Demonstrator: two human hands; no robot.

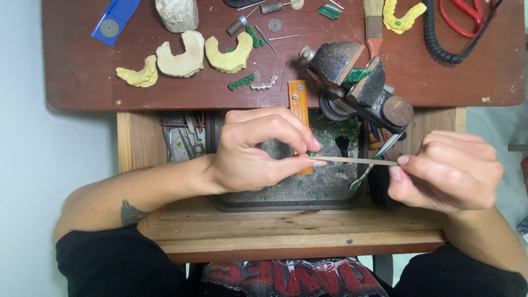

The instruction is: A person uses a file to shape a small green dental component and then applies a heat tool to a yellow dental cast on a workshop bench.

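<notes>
Just below vise (357,82), thin stick (357,160) between left hand (258,148) and right hand (445,173).

At twelve o'clock from your hands, the dark iron bench vise (357,82) juts over the open wooden drawer (297,220) and blocks the way up to the reddish-brown counter (82,71). The orange wooden bench peg (300,110) stands just beside your left hand (258,151). Yellow and cream dental plaster casts (181,55) crowd eleven o'clock. A bare strip of the drawer's front ledge lies at six o'clock.
</notes>
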